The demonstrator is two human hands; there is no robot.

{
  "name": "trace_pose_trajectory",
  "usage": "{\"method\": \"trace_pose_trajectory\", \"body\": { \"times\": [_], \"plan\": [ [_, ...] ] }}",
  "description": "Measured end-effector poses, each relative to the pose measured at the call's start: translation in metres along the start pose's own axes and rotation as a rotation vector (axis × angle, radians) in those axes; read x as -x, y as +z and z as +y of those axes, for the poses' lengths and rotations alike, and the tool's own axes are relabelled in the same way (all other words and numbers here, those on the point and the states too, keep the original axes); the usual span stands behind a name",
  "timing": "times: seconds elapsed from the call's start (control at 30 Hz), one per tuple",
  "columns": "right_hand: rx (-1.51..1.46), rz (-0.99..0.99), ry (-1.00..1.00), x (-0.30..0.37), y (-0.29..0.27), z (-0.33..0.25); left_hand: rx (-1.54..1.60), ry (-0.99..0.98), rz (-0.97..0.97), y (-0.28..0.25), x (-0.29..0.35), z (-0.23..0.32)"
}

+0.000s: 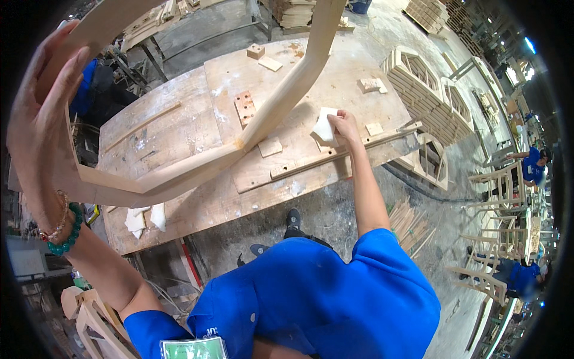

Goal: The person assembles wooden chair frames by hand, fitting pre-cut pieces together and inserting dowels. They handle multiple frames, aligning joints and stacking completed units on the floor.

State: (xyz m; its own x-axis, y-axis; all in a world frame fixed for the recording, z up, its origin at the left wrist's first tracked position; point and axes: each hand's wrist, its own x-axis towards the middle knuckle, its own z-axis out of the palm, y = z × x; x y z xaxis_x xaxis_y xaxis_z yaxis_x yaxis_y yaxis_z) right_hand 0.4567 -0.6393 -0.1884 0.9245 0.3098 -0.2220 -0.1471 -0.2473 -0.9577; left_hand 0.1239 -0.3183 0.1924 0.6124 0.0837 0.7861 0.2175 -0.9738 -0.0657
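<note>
A large angular wooden frame of pale bars rises in front of me, leaning over the workbench. Its left side is in my left hand, with the thumb and fingers round a wide bar. On that wrist are beaded bracelets. My right hand pinches a white folded piece over the bench's right part, apart from the frame; whether it is cloth or paper I cannot tell. Similar white scraps lie at the bench's near left corner.
A drilled wooden block, small offcuts and a long drilled strip lie on the bench. Stacked wooden frames stand to the right, thin sticks on the floor. Two people in blue are at far right.
</note>
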Motion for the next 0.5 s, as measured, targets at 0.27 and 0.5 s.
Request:
{"method": "trace_pose_trajectory", "body": {
  "times": [0.27, 0.5],
  "plan": [
    [0.445, 0.401, -0.460, -0.012, -0.032, -0.048, 0.128, -0.072, -0.087, 0.009, -0.004, 0.014],
    [0.411, 0.537, -1.789, 0.094, 0.032, -0.283, 0.022, -0.133, -0.070, -0.009, -0.004, 0.029]
  ]
}}
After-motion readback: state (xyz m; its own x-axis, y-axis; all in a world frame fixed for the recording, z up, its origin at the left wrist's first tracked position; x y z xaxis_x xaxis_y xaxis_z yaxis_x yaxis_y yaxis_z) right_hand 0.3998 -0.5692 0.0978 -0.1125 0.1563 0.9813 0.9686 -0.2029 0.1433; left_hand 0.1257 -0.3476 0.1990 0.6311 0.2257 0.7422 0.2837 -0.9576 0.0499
